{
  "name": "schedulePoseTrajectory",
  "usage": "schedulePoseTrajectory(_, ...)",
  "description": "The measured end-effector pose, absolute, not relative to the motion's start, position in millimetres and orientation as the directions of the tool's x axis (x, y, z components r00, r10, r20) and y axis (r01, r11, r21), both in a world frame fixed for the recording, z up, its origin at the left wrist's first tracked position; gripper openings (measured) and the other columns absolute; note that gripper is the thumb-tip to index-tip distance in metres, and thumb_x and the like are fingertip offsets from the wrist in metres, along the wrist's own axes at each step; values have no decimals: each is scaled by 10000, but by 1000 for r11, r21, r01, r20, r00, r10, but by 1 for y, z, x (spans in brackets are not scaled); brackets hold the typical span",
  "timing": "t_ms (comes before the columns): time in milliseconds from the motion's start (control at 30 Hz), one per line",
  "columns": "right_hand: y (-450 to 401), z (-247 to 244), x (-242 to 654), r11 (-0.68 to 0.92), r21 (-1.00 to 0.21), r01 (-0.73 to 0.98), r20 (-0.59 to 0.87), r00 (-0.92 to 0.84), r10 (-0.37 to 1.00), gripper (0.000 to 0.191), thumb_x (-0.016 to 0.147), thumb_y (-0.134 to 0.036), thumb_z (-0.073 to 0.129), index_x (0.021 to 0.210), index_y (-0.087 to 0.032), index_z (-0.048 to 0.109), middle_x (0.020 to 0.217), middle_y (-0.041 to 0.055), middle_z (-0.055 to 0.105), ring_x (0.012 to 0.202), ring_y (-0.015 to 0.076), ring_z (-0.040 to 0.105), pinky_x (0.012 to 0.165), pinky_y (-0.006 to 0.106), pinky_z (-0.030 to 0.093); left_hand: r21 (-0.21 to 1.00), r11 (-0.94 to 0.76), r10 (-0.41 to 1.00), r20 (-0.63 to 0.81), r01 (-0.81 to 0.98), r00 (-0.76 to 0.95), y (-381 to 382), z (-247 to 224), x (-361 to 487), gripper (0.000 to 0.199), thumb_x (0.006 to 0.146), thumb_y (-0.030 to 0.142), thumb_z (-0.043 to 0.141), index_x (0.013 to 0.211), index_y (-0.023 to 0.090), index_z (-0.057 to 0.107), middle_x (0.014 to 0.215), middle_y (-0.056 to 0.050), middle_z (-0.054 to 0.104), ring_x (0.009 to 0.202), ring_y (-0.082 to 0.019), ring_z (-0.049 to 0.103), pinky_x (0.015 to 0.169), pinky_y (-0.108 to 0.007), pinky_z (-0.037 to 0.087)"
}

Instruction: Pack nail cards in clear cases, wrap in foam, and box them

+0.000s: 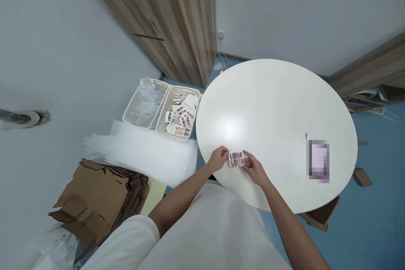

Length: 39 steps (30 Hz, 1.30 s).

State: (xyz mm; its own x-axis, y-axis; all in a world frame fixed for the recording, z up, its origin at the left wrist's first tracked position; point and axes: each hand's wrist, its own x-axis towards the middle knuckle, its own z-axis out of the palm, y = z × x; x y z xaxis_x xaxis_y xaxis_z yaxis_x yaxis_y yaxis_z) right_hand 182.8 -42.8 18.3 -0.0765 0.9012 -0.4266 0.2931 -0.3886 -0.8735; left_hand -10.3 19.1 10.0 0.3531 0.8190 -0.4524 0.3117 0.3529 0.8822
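Between my two hands, over the near edge of a round white table [268, 105], is a small card of press-on nails [236, 159] in purple and pinkish tones. My left hand [219, 158] pinches the card's left edge with closed fingers. On the other side, my right hand [254, 168] grips the right edge between thumb and fingers. Left of the table, a white basket [162, 128] holds many similar nail cards [182, 116].
Another white basket [126, 112] contains clear plastic bags [147, 99]. White foam sheets [152, 152] and flattened cardboard boxes [95, 198] lie at my left. A pixelated object [319, 160] rests on the table's right side. A wooden cabinet [164, 25] stands behind the baskets.
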Motion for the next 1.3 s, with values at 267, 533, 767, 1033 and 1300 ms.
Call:
schedulePoseTrajectory(267,7,29,108,-283,-804,523,-424,-169,890,601,723,-226,482,1294,-269,300,794,-4,552,699,136,522,725,328,457,907,375,903,-404,194,143,42,-5,-73,156,786,298,451,798,165,532,659,8,558,580,-101,530,568,-233,441)
schedulePoseTrajectory(533,21,23,82,-347,-793,501,-444,-86,892,614,683,-229,531,1264,-260,335,765,-21,542,664,122,529,683,297,462,912,376,902,-401,166,157,48,-2,-95,293,772,244,495,1050,162,534,812,-32,593,627,-100,552,593,-233,458)
schedulePoseTrajectory(767,23,11,64,-433,-772,465,-485,9,874,650,648,-250,568,1256,-242,339,803,-2,565,596,122,524,606,293,472,912,335,915,-375,236,147,45,-2,-100,358,755,206,511,1112,183,524,1074,-87,524,822,-140,546,693,-275,489)
schedulePoseTrajectory(1033,36,2,54,-372,-737,565,-443,13,897,628,668,-208,510,1270,-252,335,783,-6,554,617,133,525,647,301,464,883,275,926,-349,380,141,47,-2,-103,429,729,239,530,1154,204,495,1086,-83,512,1004,-214,496,861,-347,416)
schedulePoseTrajectory(1300,43,-6,44,-347,-639,686,-391,98,915,621,674,-206,520,1267,-259,341,781,21,571,690,175,540,587,275,394,809,88,938,-264,581,225,55,4,-102,532,723,220,509,1241,175,395,1223,-110,453,1167,-260,368,986,-406,276)
